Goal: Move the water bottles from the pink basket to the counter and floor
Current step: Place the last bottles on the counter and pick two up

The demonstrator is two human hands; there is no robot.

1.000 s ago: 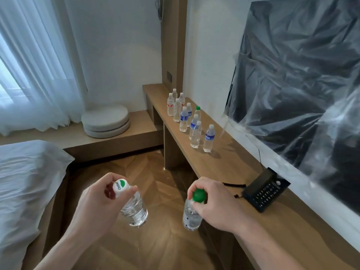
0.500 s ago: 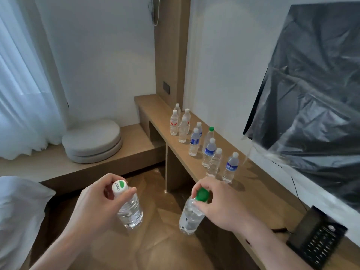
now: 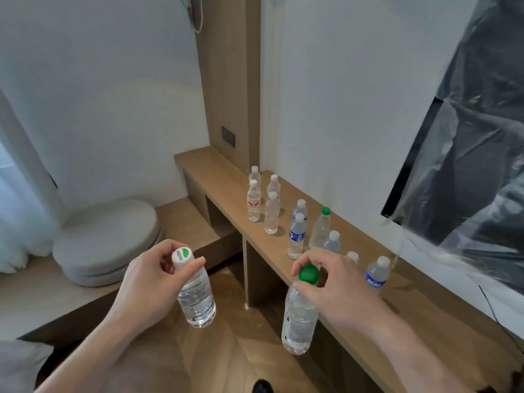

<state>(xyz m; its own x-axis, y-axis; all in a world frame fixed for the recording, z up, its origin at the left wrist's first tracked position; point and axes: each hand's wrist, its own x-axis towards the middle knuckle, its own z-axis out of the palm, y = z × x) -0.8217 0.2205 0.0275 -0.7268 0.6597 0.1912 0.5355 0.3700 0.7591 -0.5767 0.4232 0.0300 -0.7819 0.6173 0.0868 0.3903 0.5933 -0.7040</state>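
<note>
My left hand (image 3: 144, 282) pinches the neck of a clear water bottle with a white cap (image 3: 195, 299), which hangs over the wooden floor (image 3: 198, 361). A second clear bottle with a green cap (image 3: 299, 316) hangs from my right hand (image 3: 334, 290), gripped at the cap beside the counter's front edge. On the wooden counter (image 3: 215, 177) stand several water bottles (image 3: 296, 236), upright in a loose row along the wall. No pink basket is in view.
Two round grey cushions (image 3: 105, 242) are stacked on a low wooden bench at the left. A screen wrapped in plastic film (image 3: 467, 165) hangs on the wall above the counter. White bedding (image 3: 17, 364) shows at the lower left corner.
The view has moved forward along the counter, so the row of bottles is nearer and the black phone has left the frame. Both hands still hold their bottles in front of me.
</note>
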